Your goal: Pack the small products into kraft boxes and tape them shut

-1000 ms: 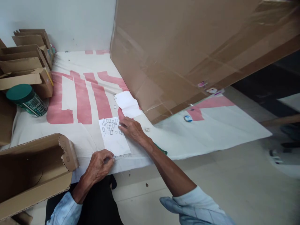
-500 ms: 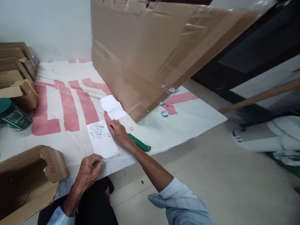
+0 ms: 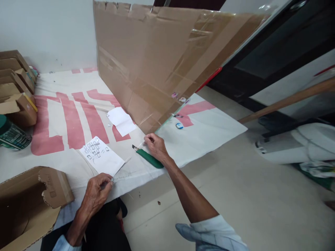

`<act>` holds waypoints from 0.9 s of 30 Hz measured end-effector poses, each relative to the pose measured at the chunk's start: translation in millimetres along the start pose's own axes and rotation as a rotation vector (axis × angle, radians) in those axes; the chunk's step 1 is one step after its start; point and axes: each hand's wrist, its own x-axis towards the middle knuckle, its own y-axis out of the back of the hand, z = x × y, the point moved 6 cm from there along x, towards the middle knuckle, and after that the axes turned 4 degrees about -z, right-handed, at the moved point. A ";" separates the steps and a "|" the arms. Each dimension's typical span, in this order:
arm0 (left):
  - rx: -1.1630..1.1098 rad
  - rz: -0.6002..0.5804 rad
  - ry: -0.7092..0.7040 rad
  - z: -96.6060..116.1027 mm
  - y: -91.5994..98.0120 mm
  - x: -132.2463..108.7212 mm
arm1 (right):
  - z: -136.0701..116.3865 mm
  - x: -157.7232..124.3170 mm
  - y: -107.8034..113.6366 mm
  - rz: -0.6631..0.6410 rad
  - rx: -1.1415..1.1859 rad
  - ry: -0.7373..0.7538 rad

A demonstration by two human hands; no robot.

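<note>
A white sheet [image 3: 104, 160] bearing several small outlined pieces lies at an angle near the table's front edge. My left hand [image 3: 98, 191] is at its lower corner, thumb and finger pinched on a small clear piece [image 3: 112, 179]. Beyond the green cutter [image 3: 149, 158], my right hand [image 3: 156, 146] is closed in a pinch; a small pale thing shows at its fingertips, too small to name. The cutter lies on the cloth with its blade end pointing left. A second, folded white paper [image 3: 121, 121] rests farther back, beside the large cardboard sheet.
A large cardboard panel [image 3: 146, 62] stands upright across the table [image 3: 209, 129]. An open cardboard box [image 3: 56, 184] is at the front left, with a green-lidded container [image 3: 13, 134] and more boxes [image 3: 19, 104] behind. A blue-and-white tape roll [image 3: 179, 126] lies right of the panel.
My right hand has left the sheet's edge and moved right, past the cutter's blade end. The sheet has turned and shifted left. My left hand stays nearly in place.
</note>
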 end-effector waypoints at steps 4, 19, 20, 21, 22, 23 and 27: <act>0.118 -0.025 -0.042 5.3 -3.2 -3.8 | 9.9 2.4 18.2 0.119 0.007 -0.036; 0.489 -0.075 -0.287 25.3 -9.8 -19.0 | 6.9 -11.5 -1.8 -0.221 -0.470 0.341; 0.479 -0.072 -0.289 25.5 -8.1 -19.7 | 5.3 -12.5 -2.3 -0.278 -0.455 0.367; 0.469 -0.072 -0.286 25.5 -6.7 -20.0 | 3.8 -13.4 -2.6 -0.328 -0.441 0.388; 0.460 -0.071 -0.281 25.3 -5.7 -20.0 | 2.8 -13.7 -2.5 -0.367 -0.428 0.398; 0.451 -0.070 -0.274 25.1 -5.0 -19.7 | 2.5 -13.2 -2.1 -0.393 -0.419 0.394; 0.418 -0.062 -0.262 24.8 -3.2 -19.1 | 4.6 -2.5 7.8 -0.304 -0.391 0.304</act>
